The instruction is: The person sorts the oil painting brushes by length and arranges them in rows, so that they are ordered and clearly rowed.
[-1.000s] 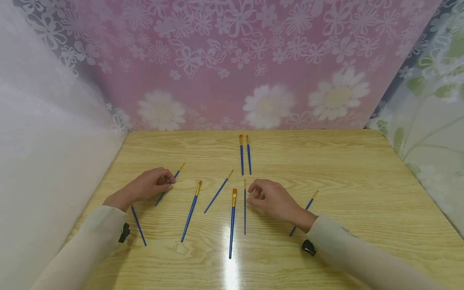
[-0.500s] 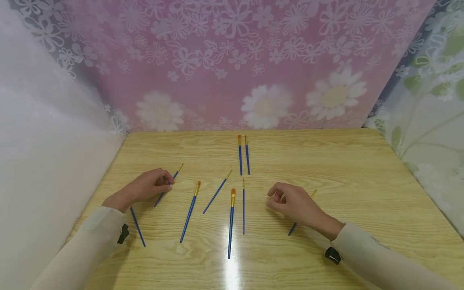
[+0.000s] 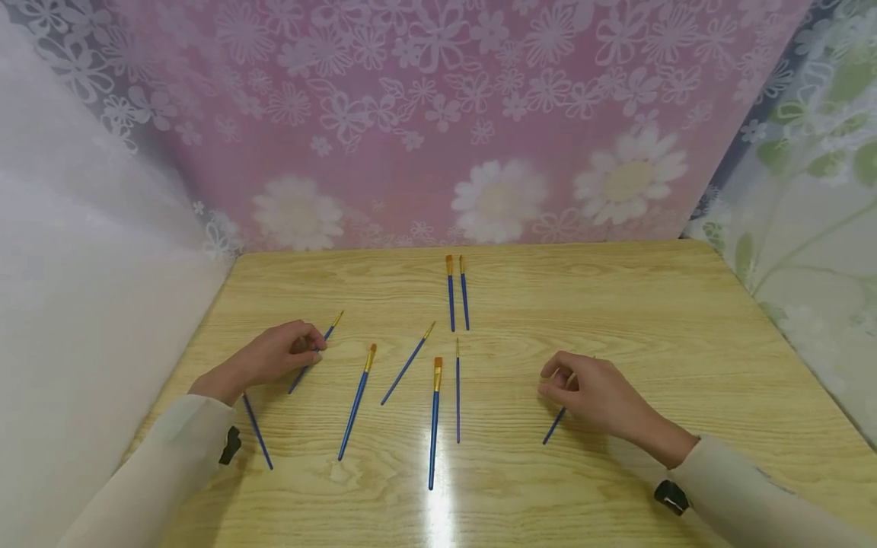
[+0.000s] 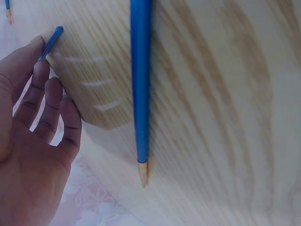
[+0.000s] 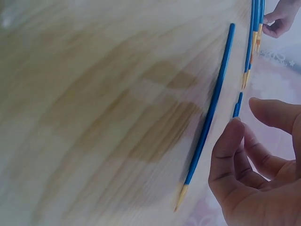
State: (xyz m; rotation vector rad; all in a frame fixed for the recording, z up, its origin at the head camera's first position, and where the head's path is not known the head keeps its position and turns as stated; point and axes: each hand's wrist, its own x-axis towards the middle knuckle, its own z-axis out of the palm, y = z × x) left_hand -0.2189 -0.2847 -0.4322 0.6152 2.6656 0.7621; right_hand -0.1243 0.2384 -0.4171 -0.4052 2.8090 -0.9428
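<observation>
At the left, my left hand (image 3: 270,354) is over a slanted paintbrush (image 3: 333,327), fingers curled, its thumb and index fingertips on either side of the handle. The left wrist view shows that blue handle (image 4: 51,42) by the fingertips; whether they grip it is unclear. At the right, my right hand (image 3: 592,392) is above another slanted paintbrush (image 3: 553,428), hiding its upper part. Thumb and index finger stand apart in the right wrist view, with nothing held; a blue-handled paintbrush (image 5: 209,113) lies beside the hand.
Between the hands lie several blue brushes, including a wide flat one (image 3: 435,426), a thin one (image 3: 458,396) and a slanted one (image 3: 356,407). Two stand side by side (image 3: 451,297) farther back. One (image 3: 258,430) lies under my left wrist. Floral cloth (image 3: 411,175) borders the wooden table (image 3: 617,289).
My right hand has moved right, from beside the thin upright paintbrush to over the right-hand slanted one. My left hand stays at its paintbrush. The brushes keep their places on the table.
</observation>
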